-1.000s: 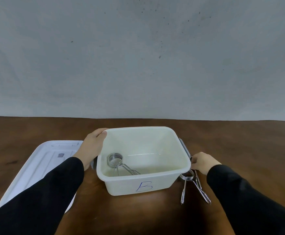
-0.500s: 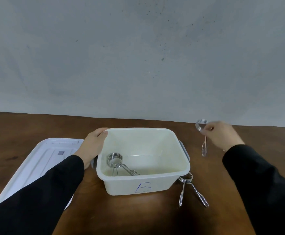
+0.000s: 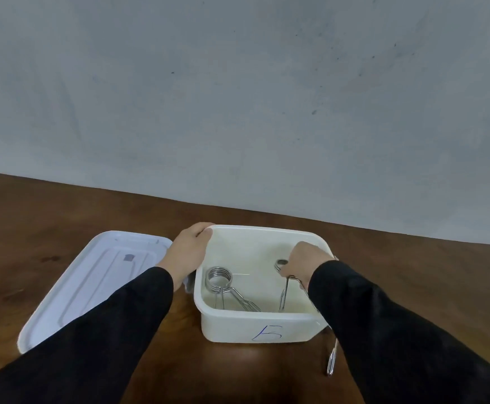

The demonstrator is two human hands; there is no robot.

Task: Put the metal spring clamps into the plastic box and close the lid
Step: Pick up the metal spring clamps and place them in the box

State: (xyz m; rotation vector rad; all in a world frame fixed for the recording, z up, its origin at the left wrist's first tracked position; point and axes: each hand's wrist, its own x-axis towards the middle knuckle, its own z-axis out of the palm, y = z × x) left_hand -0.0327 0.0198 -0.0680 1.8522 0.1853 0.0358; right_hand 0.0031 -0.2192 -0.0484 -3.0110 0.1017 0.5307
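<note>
the right hand [image 3: 305, 265] is gripping a clamp [image 3: 284, 282] by its coil and lowering it inside the box [image 3: 262, 325], beside a clamp [image 3: 223, 287] already lying there. the left hand [image 3: 187, 255] is closed on the box's far left corner, steadying it. another clamp [image 3: 331, 358] is lying on the table [image 3: 63, 217] right of the box, likely next, then the lid [image 3: 92, 284] waiting at the left.

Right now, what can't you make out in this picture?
- Clamp on the table, head view: only a leg tip shows; the right sleeve covers the rest.
- Held clamp: the right hand hides most of its coil.
- Left hand: fingertips hidden over the box rim.
- Lid: near corner under the left sleeve.
</note>
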